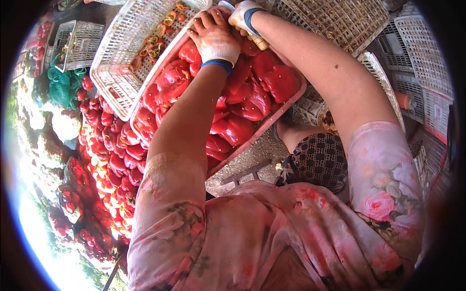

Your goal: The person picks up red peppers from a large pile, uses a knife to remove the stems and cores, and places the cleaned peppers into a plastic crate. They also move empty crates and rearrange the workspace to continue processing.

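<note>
My left hand (214,40), in a pale knitted glove stained at the fingers, lies at the far end of a crate (259,145) heaped with red pepper pieces (238,128). Its fingers are spread apart, back of the hand up. Right beside it, my right hand (245,18), also gloved, is closed round a wooden-handled tool (259,42). The butt of the handle sticks out toward me; the working end is mostly hidden at the top edge. Many pepper pieces are cut open, with small pale seeds on them. What lies under my left palm is hidden.
Left of the crate, a white plastic basket (114,63) holds pepper tops and scraps (153,46). A large heap of whole red peppers (114,160) spreads at the left. More baskets (335,22) stand at the far right. Green netting (60,87) lies at the left.
</note>
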A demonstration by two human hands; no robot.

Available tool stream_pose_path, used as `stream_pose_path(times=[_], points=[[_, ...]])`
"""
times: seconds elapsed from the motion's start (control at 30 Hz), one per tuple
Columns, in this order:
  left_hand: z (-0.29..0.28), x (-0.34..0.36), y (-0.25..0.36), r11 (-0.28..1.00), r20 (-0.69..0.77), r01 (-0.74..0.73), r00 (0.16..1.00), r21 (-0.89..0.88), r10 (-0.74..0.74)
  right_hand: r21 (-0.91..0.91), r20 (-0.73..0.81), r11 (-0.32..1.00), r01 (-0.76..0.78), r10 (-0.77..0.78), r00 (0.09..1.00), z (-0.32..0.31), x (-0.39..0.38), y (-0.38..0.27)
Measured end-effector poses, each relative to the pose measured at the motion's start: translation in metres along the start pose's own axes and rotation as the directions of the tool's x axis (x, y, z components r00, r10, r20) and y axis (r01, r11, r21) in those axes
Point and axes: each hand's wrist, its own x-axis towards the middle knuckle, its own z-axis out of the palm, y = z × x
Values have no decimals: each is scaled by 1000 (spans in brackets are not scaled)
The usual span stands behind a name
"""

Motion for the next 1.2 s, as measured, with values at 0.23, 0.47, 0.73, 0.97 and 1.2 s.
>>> stream_pose_path(times=[0.23, 0.47, 0.73, 0.97, 1.2], points=[[8, 3, -9, 989, 6, 39, 999, -141, -39, 453, -401, 847, 279, -87, 912, 12, -19, 11], [-93, -52, -61, 964, 190, 114, 980, -241, -68, 827, 68, 561, 25, -144, 987, 48, -132, -2], [-69, -156, -62, 970, 150, 203, 972, -132, -183, 659, 16, 745, 101, -148, 989, 129, -111, 16], [-85, -142, -69, 968, 161, 170, 977, -182, -141, 345, -98, 903, 255, -235, 967, 136, -91, 20], [-97, -120, -165, 974, 149, 227, 964, -27, -220, 571, 47, 812, 122, -181, 982, 123, -102, 14]])
